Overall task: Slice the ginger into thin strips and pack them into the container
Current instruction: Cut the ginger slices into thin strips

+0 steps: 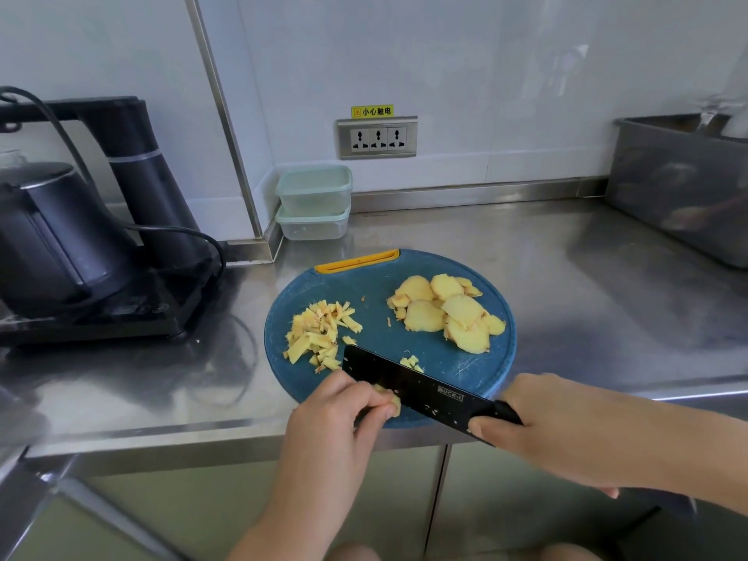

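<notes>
Slicing looks under halfway: a pile of strips (319, 338) lies on the left of the board (376, 277), and uncut slices (445, 313) wait on its right. The left hand (344, 402) pinches a small ginger piece (392, 398) against the knife (409, 384); the right hand (526, 427) is clamped round the handle (508, 413). The stacked containers (313, 204) by the wall look unfilled.

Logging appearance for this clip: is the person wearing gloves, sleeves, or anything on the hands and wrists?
No. The left hand and right hand are bare, with no gloves, rings, watch or bands showing. Both forearms are uncovered up to the frame edge; no sleeve is in view.
</notes>
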A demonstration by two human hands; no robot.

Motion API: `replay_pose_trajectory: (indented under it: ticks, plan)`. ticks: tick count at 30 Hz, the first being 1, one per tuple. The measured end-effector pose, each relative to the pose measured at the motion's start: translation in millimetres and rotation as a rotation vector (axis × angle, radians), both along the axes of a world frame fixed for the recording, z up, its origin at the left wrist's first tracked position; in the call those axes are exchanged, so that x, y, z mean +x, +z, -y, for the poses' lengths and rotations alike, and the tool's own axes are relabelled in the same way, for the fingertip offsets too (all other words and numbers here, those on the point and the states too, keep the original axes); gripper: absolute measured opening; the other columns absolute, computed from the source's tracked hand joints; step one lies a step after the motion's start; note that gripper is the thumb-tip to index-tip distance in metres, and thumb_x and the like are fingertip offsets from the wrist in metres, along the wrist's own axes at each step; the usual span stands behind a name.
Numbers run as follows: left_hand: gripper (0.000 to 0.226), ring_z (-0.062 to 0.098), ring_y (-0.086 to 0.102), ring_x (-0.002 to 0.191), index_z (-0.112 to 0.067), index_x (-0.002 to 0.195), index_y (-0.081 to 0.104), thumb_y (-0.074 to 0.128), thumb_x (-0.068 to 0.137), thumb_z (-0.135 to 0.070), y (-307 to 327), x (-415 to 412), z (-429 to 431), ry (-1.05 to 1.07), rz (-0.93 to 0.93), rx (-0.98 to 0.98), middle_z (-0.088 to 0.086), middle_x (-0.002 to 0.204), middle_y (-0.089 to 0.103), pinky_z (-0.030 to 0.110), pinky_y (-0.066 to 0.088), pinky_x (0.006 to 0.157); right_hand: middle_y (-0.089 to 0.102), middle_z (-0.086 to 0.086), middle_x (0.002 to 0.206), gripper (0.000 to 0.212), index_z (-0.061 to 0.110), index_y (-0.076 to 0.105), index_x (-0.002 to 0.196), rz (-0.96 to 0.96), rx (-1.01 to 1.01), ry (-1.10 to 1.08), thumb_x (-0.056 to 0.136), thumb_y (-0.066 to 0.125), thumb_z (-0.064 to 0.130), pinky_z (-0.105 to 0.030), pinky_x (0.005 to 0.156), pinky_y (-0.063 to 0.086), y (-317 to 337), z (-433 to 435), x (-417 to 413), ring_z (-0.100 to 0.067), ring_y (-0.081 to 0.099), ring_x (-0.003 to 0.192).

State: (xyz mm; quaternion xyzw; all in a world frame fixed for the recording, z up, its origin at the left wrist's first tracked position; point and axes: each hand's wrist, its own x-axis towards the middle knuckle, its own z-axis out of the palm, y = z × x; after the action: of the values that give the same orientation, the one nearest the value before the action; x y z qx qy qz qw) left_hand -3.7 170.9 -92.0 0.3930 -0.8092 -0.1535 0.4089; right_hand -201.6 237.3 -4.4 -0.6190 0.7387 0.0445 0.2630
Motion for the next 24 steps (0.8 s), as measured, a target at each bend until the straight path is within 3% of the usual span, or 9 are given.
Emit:
replay_pose_trajectory:
  ticks: [3,7,11,16,20,24]
  plan:
    - [0.009,-0.006,0.059,0.078,-0.022,0.077,0.074,0.078,0.075,-0.014,0.1,0.1,-0.6,0.014,-0.015,0.004,-0.018,0.078,0.058,0.015,0.048,0.063,0.051,0.003,0.058,0.036,0.02,0.047,0.079,-0.025,0.016,-0.034,0.096,0.04,0.051,-0.02,0.042,0.042,-3.3,-0.9,1.0,-0.011,0.049,0.038]
    - [0.008,0.0,0.06,0.076,-0.022,0.076,0.073,0.078,0.075,-0.016,2.6,2.2,-1.6,0.018,-0.009,0.016,-0.016,0.077,0.06,0.017,0.049,0.065,0.041,-0.001,0.044,0.041,0.014,0.04,0.072,0.286,0.175,-0.225,0.096,0.048,0.045,-0.025,0.039,0.04,-2.3,-0.4,-1.4,-0.016,0.037,0.033]
    - [0.008,0.0,0.063,0.076,-0.022,0.072,0.072,0.078,0.076,-0.017,5.5,2.8,-1.8,0.03,-0.01,0.055,-0.015,0.077,0.062,0.018,0.05,0.069,0.036,-0.001,0.044,0.044,0.014,0.038,0.068,0.397,0.183,-0.248,0.095,0.051,0.045,-0.022,0.038,0.037,-1.8,-4.4,-2.9,-0.015,0.033,0.034]
    - [0.006,0.0,0.063,0.081,-0.02,0.075,0.074,0.078,0.075,-0.016,6.8,3.8,-3.4,0.028,-0.004,0.076,-0.014,0.077,0.063,0.016,0.05,0.073,0.039,0.001,0.041,0.043,0.014,0.039,0.069,0.352,0.085,-0.195,0.096,0.048,0.047,-0.022,0.038,0.04,-7.2,-7.4,-3.9,-0.014,0.035,0.031]
    - [0.004,0.001,0.06,0.081,-0.019,0.076,0.076,0.079,0.075,-0.016,7.3,1.9,-3.8,0.042,-0.004,0.077,-0.012,0.078,0.062,0.017,0.049,0.069,0.044,0.002,0.038,0.031,0.025,0.043,0.075,0.273,0.045,-0.123,0.097,0.044,0.048,-0.025,0.047,0.047,-9.3,-9.6,-2.3,-0.013,0.042,0.031]
    - [0.005,0.001,0.06,0.08,-0.019,0.075,0.075,0.079,0.074,-0.015,9.0,2.7,-3.7,0.034,0.004,0.068,-0.014,0.076,0.062,0.015,0.049,0.066,0.048,0.001,0.039,0.034,0.022,0.047,0.077,0.214,0.015,-0.091,0.097,0.042,0.049,-0.027,0.052,0.051,-11.3,-11.2,-2.6,-0.014,0.047,0.034]
